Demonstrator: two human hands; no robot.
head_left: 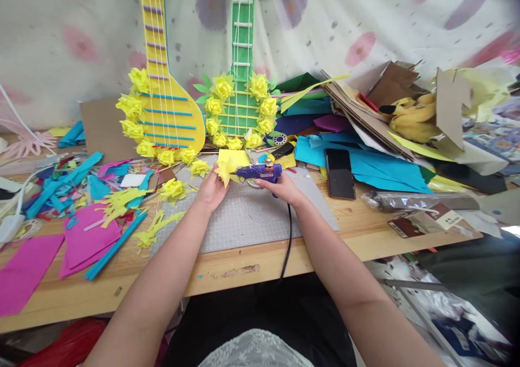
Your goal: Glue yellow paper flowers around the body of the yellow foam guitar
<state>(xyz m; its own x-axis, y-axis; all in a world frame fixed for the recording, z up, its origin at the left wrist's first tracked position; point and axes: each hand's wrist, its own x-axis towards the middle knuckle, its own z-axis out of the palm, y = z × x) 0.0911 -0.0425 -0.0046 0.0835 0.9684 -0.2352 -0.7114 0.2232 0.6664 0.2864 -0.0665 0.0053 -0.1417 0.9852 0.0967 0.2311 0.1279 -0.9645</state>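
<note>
My left hand (213,190) holds a yellow paper flower (226,170) above the grey cutting mat (244,221). My right hand (280,187) is wrapped round a purple glue gun (260,171), whose nozzle points left at the flower's petals. Whether the nozzle touches them I cannot tell. A black cord (288,242) runs down from the gun over the table's front edge. Behind my hands stand a yellow paper guitar (179,107) and a green one (242,58), both trimmed with yellow flowers. Loose yellow flowers (173,190) lie left of my left hand.
Pink sheets (91,237) and blue and yellow scraps cover the wooden table (239,269) at left. To the right are a black phone (340,173), blue paper (377,164), stacked cardboard (365,115) and a clear plastic roll (422,201). A floral curtain (325,26) hangs behind.
</note>
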